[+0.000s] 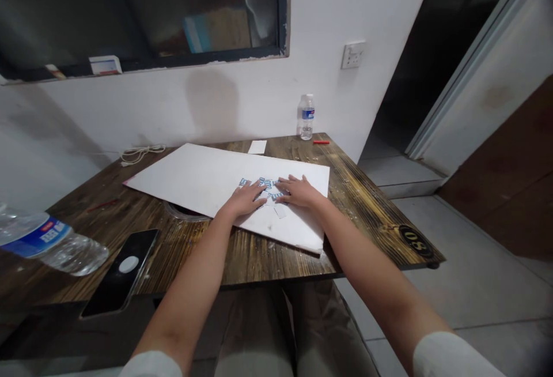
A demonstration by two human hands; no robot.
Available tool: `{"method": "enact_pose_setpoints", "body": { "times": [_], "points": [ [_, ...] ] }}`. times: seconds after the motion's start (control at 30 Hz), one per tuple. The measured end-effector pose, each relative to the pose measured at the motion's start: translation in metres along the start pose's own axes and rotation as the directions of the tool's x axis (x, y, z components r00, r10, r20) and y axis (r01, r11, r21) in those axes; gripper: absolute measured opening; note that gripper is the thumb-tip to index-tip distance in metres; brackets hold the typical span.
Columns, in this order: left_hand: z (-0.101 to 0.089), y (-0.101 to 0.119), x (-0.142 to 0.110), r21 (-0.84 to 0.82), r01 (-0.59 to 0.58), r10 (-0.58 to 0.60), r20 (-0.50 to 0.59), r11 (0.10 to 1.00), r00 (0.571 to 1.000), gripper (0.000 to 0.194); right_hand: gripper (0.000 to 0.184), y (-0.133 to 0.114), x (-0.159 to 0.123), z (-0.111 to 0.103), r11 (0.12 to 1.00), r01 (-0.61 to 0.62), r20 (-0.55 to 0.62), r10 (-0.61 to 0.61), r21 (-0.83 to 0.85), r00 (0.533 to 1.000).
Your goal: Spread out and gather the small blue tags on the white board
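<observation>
A large white board (203, 172) lies slanted across the dark wooden table. On its right half is a loose cluster of small paper pieces (268, 183) with blue and white print; what is printed on them is too small to read. My left hand (246, 199) rests flat on the left side of this cluster, fingers spread. From the right, my right hand (300, 190) lies palm down with its fingers over other pieces. One plain white piece (280, 212) sits just in front of the hands. The hands cover part of the cluster.
Left of the board are a phone (121, 273) at the table edge, a lying water bottle (56, 241) and a coiled white cable (140, 154). At the back stand another bottle (307, 117), a red stick-like object (321, 142) and a white card (257, 147).
</observation>
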State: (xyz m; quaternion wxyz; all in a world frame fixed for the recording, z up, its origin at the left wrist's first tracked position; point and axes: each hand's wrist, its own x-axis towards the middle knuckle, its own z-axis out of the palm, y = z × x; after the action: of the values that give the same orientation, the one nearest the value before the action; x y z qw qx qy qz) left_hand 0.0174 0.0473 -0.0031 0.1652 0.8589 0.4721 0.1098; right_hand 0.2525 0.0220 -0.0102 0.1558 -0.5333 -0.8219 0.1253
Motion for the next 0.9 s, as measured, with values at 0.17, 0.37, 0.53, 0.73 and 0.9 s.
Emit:
{"method": "enact_pose_setpoints", "body": {
  "times": [0.17,0.37,0.53,0.73,0.9],
  "points": [
    [-0.004,0.007,-0.002,0.047,0.089,-0.085,-0.091,0.995,0.992,0.074,0.061,0.006,0.002,-0.004,0.995,-0.089,-0.147,0.096,0.050,0.984],
    [-0.008,0.012,0.001,0.030,-0.052,0.057,-0.166,0.998,0.984,0.027,0.017,0.005,0.005,0.001,0.993,0.081,-0.162,-0.066,0.082,0.985],
    [-0.003,0.010,0.000,0.056,-0.098,0.102,-0.080,0.994,0.991,0.039,0.032,0.011,0.002,0.008,1.000,0.014,-0.137,-0.018,-0.027,0.990],
    [0.001,0.014,-0.004,0.084,-0.040,0.040,0.001,0.996,0.999,0.068,0.071,0.012,0.003,0.014,0.995,-0.087,-0.041,0.085,-0.048,0.996],
    [-0.005,0.019,-0.006,0.129,-0.038,0.052,-0.109,0.991,0.993,0.064,0.081,0.011,0.003,0.010,0.995,-0.095,-0.135,0.094,-0.002,0.986]
  ]
}}
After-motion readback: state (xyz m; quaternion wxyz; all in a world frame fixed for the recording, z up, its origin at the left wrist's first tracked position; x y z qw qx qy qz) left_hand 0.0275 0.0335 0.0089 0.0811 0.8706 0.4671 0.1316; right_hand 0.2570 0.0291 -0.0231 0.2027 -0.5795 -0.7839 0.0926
